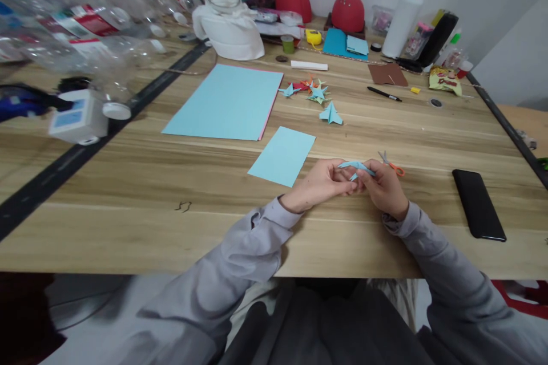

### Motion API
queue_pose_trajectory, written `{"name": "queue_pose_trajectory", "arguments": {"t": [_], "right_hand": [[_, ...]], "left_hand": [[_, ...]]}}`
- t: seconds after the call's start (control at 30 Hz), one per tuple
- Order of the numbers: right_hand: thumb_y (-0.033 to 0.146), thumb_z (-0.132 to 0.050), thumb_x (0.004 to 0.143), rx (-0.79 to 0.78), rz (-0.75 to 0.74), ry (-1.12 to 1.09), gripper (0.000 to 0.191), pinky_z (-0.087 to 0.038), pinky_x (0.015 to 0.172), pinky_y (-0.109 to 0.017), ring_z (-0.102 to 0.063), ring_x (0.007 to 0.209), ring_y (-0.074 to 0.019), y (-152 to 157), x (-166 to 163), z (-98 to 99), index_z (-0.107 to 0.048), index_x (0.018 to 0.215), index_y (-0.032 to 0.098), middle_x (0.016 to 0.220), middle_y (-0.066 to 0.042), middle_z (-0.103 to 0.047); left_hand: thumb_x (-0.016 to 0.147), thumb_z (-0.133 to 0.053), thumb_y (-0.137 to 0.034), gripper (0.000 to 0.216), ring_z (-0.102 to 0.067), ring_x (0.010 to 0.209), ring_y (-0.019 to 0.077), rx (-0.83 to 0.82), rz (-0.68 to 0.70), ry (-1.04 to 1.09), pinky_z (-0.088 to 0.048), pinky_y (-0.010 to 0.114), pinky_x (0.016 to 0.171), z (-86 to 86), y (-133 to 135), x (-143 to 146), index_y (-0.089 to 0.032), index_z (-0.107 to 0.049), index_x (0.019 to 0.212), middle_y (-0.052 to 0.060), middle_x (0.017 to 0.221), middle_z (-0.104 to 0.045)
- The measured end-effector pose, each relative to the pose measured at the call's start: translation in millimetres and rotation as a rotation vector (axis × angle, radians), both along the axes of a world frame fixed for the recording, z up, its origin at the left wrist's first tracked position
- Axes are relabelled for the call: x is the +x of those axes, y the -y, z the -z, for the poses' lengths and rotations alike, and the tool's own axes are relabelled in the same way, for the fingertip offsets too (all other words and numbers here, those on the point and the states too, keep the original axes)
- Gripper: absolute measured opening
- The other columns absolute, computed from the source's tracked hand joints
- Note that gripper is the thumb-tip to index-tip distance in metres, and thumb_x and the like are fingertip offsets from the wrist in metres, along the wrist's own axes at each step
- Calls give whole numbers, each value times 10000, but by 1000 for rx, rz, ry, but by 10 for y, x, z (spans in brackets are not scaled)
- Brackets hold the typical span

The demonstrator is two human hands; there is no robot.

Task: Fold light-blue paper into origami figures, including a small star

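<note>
A small folded piece of light blue paper point(356, 165) is held above the wooden table between my two hands. My left hand point(323, 181) pinches its left side. My right hand point(384, 187) grips the other side with thumb and fingers, hiding part of the folds. Just beyond my right hand lie scissors point(398, 169) with orange handles, partly covered by it. To the left a cut sheet of blue paper point(283, 155) lies flat. A finished-looking blue paper plane point(331, 113) rests farther back, near several coloured folded paper pieces point(317, 92).
A stack of large blue sheets point(226, 102) lies at left centre. On the right are a black phone point(478, 204) and a black pen point(384, 94). Plastic bottles point(94, 23) crowd the far left; a paper towel roll point(401, 25) stands at the back.
</note>
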State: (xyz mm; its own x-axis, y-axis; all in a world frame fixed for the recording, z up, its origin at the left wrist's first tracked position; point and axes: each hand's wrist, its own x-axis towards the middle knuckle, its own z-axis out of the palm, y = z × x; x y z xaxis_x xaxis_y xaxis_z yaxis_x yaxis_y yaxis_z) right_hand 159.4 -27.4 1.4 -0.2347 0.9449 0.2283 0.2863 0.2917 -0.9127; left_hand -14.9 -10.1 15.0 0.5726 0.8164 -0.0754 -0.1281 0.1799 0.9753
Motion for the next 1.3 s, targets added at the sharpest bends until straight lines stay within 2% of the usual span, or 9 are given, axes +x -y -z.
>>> {"name": "queue_pose_trajectory", "arguments": {"t": [0.17,0.37,0.47,0.7,0.9,1.13,1.3], "right_hand": [[580,-590,884,-14,-36,-85,423,-453,524,-250,-560,496,-110,9,-2,-27,-562,702,200,545,13,-611],[525,-649,866,-150,-148,-188,383,-455,499,-242,-575,490,-111,-6,49,-65,-601,699,184,551,9,-628],[524,-637,876,-162,-176,-196,387,-452,497,-244,-575,498,-112,-11,64,-70,-614,701,179,565,2,-632],[552,-601,888,3,-61,-5,405,-453,516,-250,-573,503,-115,-16,50,-66,-591,712,188,556,7,-624],[611,-589,869,-36,-75,-44,442,-467,496,-245,-565,482,-109,-25,43,-93,-563,711,199,545,17,-612],[568,-645,852,-89,-69,-172,407,-493,483,-246,-569,476,-107,-32,62,-119,-581,707,193,561,19,-611],[537,-671,846,-161,-99,-286,372,-501,478,-242,-570,485,-100,-10,38,-61,-604,745,185,598,25,-609]], "left_hand": [[767,-746,-320,236,-588,583,83,99,-27,13,-480,209,600,-6,25,21,-110,-646,728,32,667,-680],[795,-703,-309,224,-595,566,86,110,3,-4,-500,214,582,24,37,7,-119,-642,694,34,677,-681],[801,-683,-288,206,-601,554,92,89,25,-7,-516,218,568,44,30,0,-122,-639,688,29,656,-671],[809,-693,-302,225,-609,536,96,37,24,15,-524,209,549,88,3,30,-118,-642,690,27,623,-661],[796,-727,-363,278,-623,556,91,12,41,19,-512,203,553,56,-10,14,-106,-658,713,51,678,-696],[769,-757,-445,355,-638,557,107,-26,86,42,-520,225,562,-16,-11,-26,-98,-683,759,70,713,-720],[723,-794,-483,402,-656,600,119,6,95,83,-540,236,590,-40,-15,-52,-101,-676,761,71,731,-725]]}}
